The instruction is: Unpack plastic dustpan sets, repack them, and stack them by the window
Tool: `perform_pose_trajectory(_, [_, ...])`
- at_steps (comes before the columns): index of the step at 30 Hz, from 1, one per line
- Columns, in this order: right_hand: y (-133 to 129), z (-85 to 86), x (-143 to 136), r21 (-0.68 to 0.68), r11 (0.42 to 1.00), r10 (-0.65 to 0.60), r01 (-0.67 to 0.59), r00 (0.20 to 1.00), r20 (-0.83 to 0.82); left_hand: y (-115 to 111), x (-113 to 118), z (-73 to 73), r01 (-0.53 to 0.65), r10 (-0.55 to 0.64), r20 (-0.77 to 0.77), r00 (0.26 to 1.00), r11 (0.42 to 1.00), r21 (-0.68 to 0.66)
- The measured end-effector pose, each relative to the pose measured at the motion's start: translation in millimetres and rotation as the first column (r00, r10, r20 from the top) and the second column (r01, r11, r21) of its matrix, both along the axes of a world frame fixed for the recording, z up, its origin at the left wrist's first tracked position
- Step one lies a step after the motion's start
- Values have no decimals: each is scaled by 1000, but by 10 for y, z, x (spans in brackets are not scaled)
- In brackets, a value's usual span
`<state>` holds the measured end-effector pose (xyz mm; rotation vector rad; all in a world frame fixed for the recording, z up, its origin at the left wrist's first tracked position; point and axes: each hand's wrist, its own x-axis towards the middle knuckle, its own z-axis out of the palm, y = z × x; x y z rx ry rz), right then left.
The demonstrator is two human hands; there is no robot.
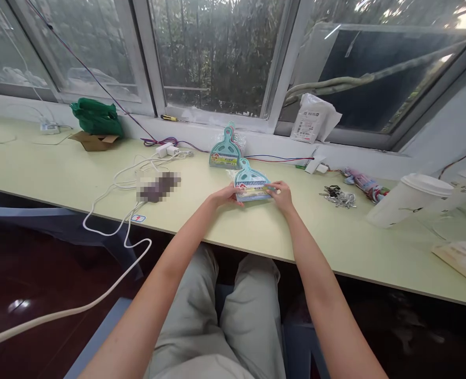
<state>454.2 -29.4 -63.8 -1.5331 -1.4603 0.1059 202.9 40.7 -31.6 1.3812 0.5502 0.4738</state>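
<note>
A light teal dustpan-shaped item (252, 181) with a printed label stands on the pale yellow-green table in front of me, its handle pointing away. My left hand (228, 195) grips its left lower edge. At its right side, the fingers of my right hand (281, 195) are pinched on the edge by the label. Just behind it, against the wall below the window, leans a similar teal dustpan set (225, 152) with a yellow label and clear plastic around it.
White cables and a pixelated dark object (160, 187) lie on the left. Further back are a green bag (97, 117) and an open cardboard box (93, 141). Small metal pieces (340, 198) and a white lidded cup (408, 200) stand right.
</note>
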Motion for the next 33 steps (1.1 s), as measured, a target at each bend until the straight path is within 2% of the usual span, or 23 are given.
perform_pose_trajectory(2, [18, -33, 31, -33, 998, 36, -45, 974, -225, -36, -5, 28, 19, -18, -27, 999, 999, 39])
perform_pose_trajectory(4, [27, -53, 52, -105, 981, 102, -163, 893, -438, -81, -13, 73, 0, 3, -49, 999, 998, 66])
perform_pose_trajectory(6, [30, -57, 62, -139, 956, 136, -258, 810, -570, -139, -17, 124, -39, 42, -33, 999, 996, 78])
perform_pose_trajectory(8, [32, -40, 57, -103, 968, 117, -231, 770, -627, -193, -7, 159, -95, 94, 9, 995, 989, 113])
perform_pose_trajectory(10, [46, -8, 28, -38, 992, 68, -120, 764, -641, -208, 18, 155, -184, 182, 32, 983, 957, 223])
perform_pose_trajectory(12, [85, 26, -31, 20, 999, 38, -33, 786, -617, -151, 48, 115, -297, 323, 4, 946, 866, 403])
perform_pose_trajectory(14, [165, 46, -120, 50, 999, 10, 21, 831, -556, -12, 60, 68, -370, 480, -44, 876, 729, 576])
perform_pose_trajectory(17, [366, 43, -288, 56, 995, -50, 78, 920, -389, 302, 11, 48, -400, 654, -65, 754, 535, 744])
perform_pose_trajectory(19, [537, 32, -408, 40, 994, -92, 103, 969, -230, 526, -67, 72, -393, 699, -40, 714, 448, 803])
perform_pose_trajectory(22, [814, 34, -595, 9, 991, -136, 136, 990, -23, 817, -224, 98, -339, 701, -35, 713, 388, 857])
perform_pose_trajectory(26, [1225, 57, -849, 54, 992, -116, 115, 993, 15, 1182, -426, -15, -280, 730, -89, 677, 368, 887])
perform_pose_trajectory(28, [1451, 53, -950, 65, 993, -104, 102, 994, 30, 1386, -488, -117, -300, 759, -54, 649, 320, 898])
perform_pose_trajectory(31, [1786, 21, -1030, 53, 997, -52, 48, 997, 64, 1690, -498, -237, -333, 828, -15, 561, 242, 912])
perform_pose_trajectory(33, [1986, -9, -1030, 86, 995, -68, 59, 993, 101, 1870, -459, -271, -356, 849, -3, 529, 225, 907])
